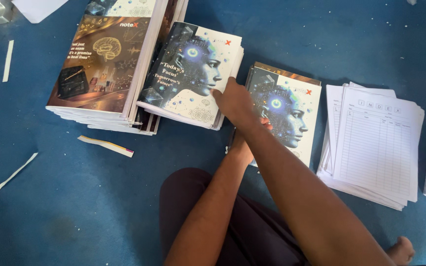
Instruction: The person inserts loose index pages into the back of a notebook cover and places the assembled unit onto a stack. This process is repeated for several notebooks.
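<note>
Blue floor (50,216) carries everything, and the landmark is the stack of face-cover notebooks (292,111) in the middle. The right hand (235,101) lies flat on that stack's left edge, fingers reaching toward a second face-cover stack (191,74) just left of it, while the left hand (242,148) (mostly hidden under the right forearm, grip unclear) touches the landmark's lower left corner. Ruled index sheets (375,143) sit just right of the landmark, a brown brain-cover stack (99,64) farther left.
</note>
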